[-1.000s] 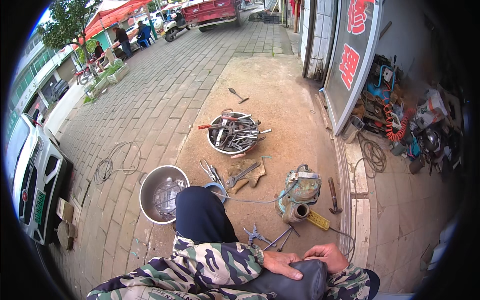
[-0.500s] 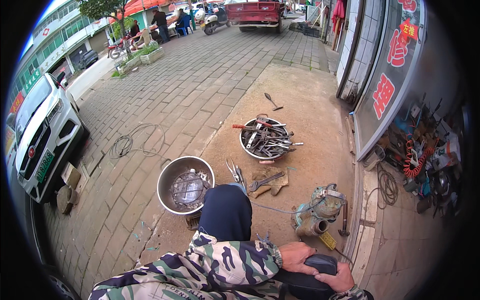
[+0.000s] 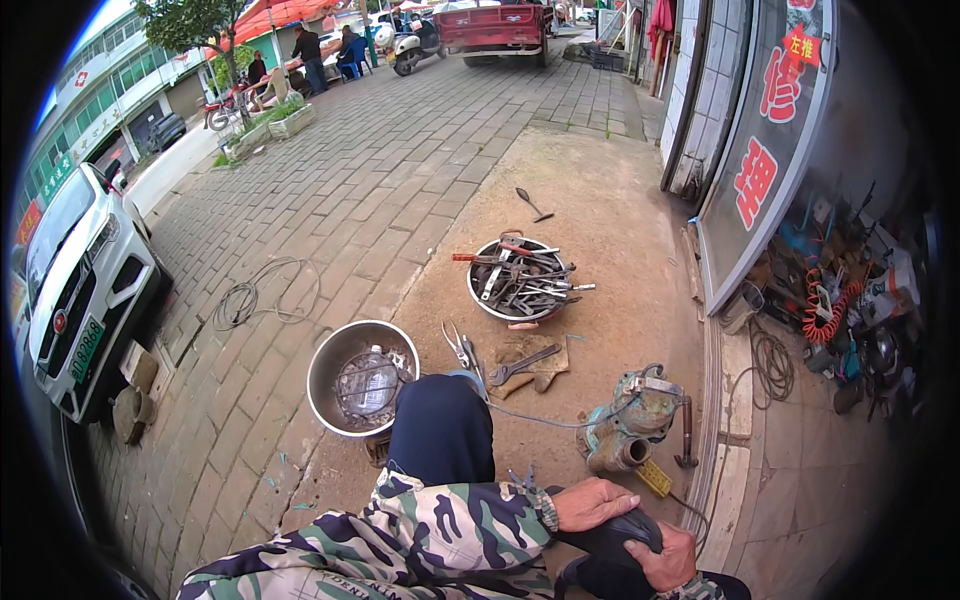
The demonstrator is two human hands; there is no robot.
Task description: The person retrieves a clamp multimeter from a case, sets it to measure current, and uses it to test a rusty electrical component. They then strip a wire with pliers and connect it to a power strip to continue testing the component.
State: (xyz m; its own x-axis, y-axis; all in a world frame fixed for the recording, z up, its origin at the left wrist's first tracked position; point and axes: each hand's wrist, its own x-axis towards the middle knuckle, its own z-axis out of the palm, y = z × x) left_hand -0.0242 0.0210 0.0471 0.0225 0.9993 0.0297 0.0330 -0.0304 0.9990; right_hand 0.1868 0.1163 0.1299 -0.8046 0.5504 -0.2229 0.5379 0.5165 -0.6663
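Note:
Low on the right, my left hand and my right hand are both closed on a dark, smooth bag-like thing at my lap. Its exact kind does not show. My left fingers lie over its top edge, and my right thumb presses on its near right side. Just beyond the hands stands a worn greenish water pump with a cable. A hammer leans upright beside it, and a yellow block lies at its foot.
A basin of tools stands ahead. Nearer lie an adjustable wrench on work gloves and pliers. A metal pot holds a plastic bottle. A sliding door stands at right, a white car at left.
My left hand has shifted its fingers over the top of the dark thing, which now looks flatter and tilted. My right hand has moved slightly left. The view has turned a little.

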